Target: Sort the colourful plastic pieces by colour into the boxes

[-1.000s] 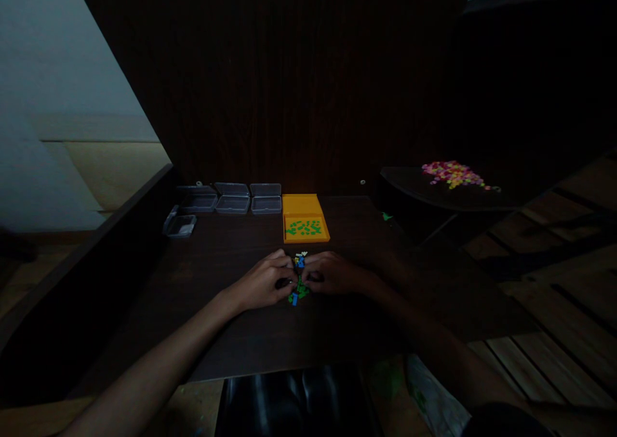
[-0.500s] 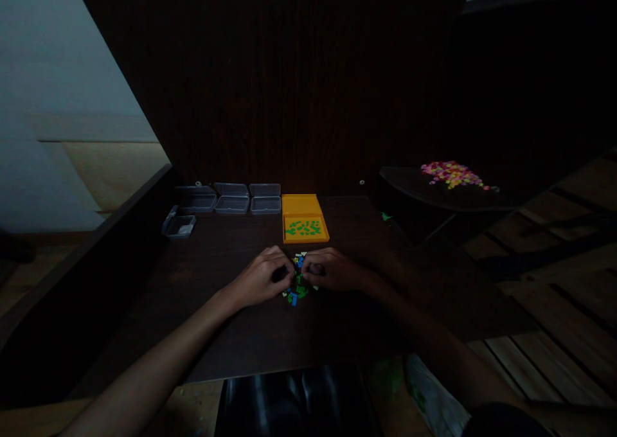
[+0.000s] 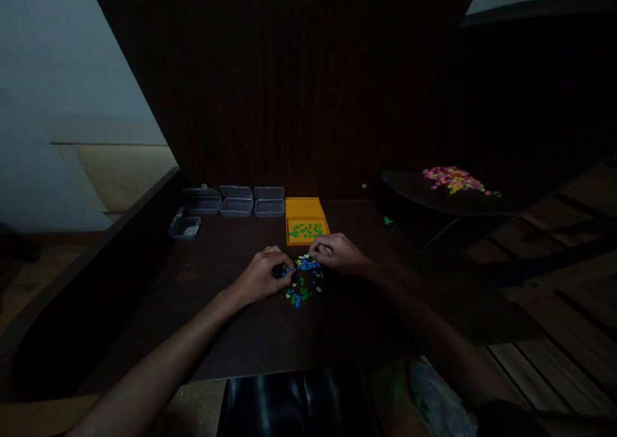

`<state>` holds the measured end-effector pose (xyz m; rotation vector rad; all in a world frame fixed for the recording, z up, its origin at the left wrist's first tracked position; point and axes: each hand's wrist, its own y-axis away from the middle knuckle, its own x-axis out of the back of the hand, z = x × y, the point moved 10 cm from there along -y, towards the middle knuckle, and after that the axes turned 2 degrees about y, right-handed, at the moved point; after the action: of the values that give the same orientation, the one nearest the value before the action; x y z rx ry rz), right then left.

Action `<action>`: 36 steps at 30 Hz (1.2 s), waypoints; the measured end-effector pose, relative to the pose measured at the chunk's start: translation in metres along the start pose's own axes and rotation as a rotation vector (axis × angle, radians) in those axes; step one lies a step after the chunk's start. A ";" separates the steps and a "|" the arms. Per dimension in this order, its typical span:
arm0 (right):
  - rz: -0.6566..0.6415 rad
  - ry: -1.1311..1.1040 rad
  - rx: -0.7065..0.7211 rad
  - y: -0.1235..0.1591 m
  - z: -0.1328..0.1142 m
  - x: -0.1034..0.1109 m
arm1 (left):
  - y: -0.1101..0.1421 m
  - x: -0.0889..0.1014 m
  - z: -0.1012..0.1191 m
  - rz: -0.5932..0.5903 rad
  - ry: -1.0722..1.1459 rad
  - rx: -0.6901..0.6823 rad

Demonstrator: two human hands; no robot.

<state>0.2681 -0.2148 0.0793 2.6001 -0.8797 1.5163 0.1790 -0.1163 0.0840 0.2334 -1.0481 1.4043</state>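
Observation:
A loose pile of small blue, green, yellow and whitish building bricks (image 3: 303, 292) lies on the dark tabletop between my hands. My left hand (image 3: 264, 274) rests at the pile's left edge, fingers curled and closed; what they hold, if anything, is too small to make out. Over the far right side of the pile is my right hand (image 3: 337, 254), thumb and fingers pinched near the front of an open yellow box (image 3: 303, 207). Whatever is in that pinch cannot be made out. Scattered green bricks (image 3: 306, 231) lie inside the box.
Several open clear plastic boxes (image 3: 236, 205) stand left of the yellow box, a smaller one (image 3: 187, 227) in front. To the right, pink and yellow pieces (image 3: 453, 178) are heaped on a dark corner shelf (image 3: 409, 186). A small green bit (image 3: 388, 220) lies near the tabletop's right edge.
My right hand has moved away from the left hand, up and to the right, closer to the yellow box, uncovering more of the pile. The left hand stays nearly in place.

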 end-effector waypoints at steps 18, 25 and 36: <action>-0.066 0.431 -0.414 -0.069 0.067 0.011 | 0.000 0.007 -0.002 0.035 -0.169 -0.039; -0.092 0.451 -0.444 -0.068 0.069 0.006 | -0.001 0.009 -0.001 0.030 -0.196 0.002; 0.040 0.314 -0.262 -0.046 0.038 0.028 | 0.000 0.019 -0.011 0.143 -0.100 0.080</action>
<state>0.3308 -0.2000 0.0939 2.1047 -1.0187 1.6318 0.1802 -0.0960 0.0912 0.2943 -1.1097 1.5789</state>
